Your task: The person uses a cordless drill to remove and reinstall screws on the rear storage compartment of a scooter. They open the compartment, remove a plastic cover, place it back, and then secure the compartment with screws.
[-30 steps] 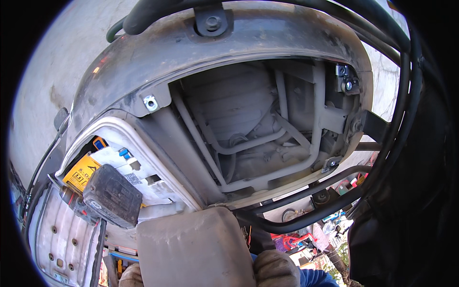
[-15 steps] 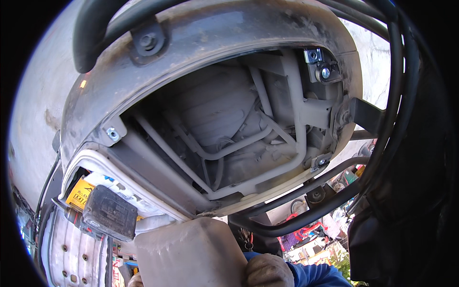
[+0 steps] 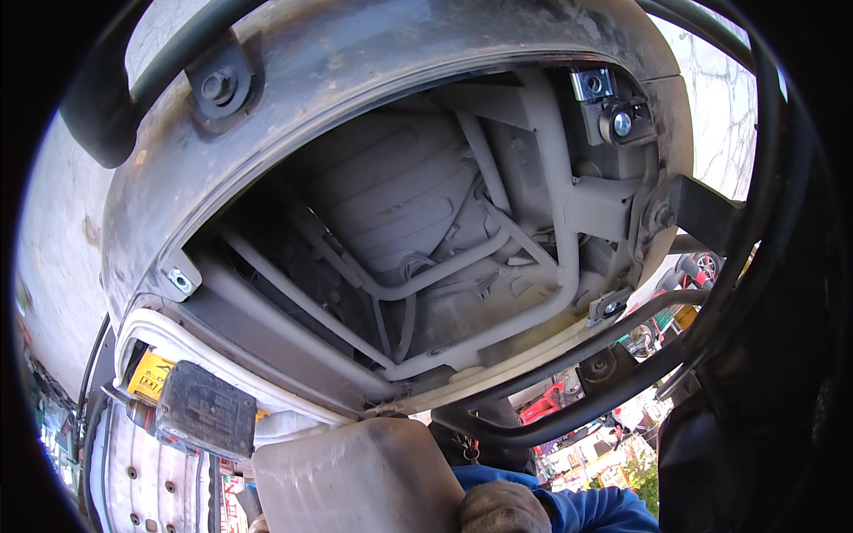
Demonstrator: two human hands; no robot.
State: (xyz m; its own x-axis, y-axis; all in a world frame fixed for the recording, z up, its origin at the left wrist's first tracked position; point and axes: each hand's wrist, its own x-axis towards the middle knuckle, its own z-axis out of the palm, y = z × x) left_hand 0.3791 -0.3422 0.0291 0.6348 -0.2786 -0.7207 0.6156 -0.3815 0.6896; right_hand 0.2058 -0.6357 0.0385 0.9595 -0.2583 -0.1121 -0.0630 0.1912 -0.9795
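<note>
A dusty grey plastic box-shaped piece (image 3: 355, 475) with rounded corners is held at the bottom of the view, below the open compartment. My right hand (image 3: 505, 510), in a dirty glove, is closed at its right side; the fingers are partly hidden. Only a sliver of my left hand (image 3: 259, 526) shows, against its lower left edge. Above lies the vehicle's open compartment (image 3: 293, 355), with a grey tube frame (image 3: 564, 204) and a coil of wire (image 3: 416, 265) inside. What the box-shaped piece contains, if anything, is hidden.
A power tool's black battery block (image 3: 209, 407) rests at the left by a yellow packet (image 3: 151, 375). Black guard bars (image 3: 542, 417) curve along the right and below the opening. Metal clips (image 3: 593, 84) sit on the opening's rim. A dark cover (image 3: 755, 400) hangs at the right.
The view has shifted closer to the compartment, so it looks larger. The box-shaped piece and my right hand sit slightly lower in the picture. Both hands stay at its sides.
</note>
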